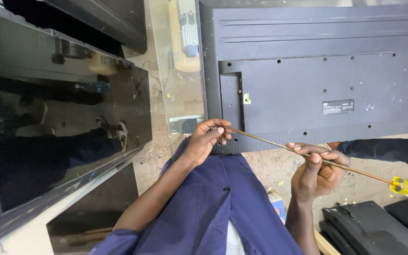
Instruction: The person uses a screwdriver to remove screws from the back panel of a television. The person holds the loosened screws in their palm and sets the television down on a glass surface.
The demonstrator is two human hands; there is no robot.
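— What is being held?
— A long thin metal screwdriver with a yellow handle (404, 185) is gripped by the right hand (317, 172). Its tip is pinched by the left hand (206, 139) at the bottom-left corner of the grey flat television back (327, 80).
— Is the cover off?
— No, it is still on.

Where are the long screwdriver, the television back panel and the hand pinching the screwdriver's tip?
Long screwdriver (355, 172), head view, on the thin shaft.
Television back panel (308, 80), head view, on bare grey plastic.
Left hand (204, 141), head view, on the knuckles.
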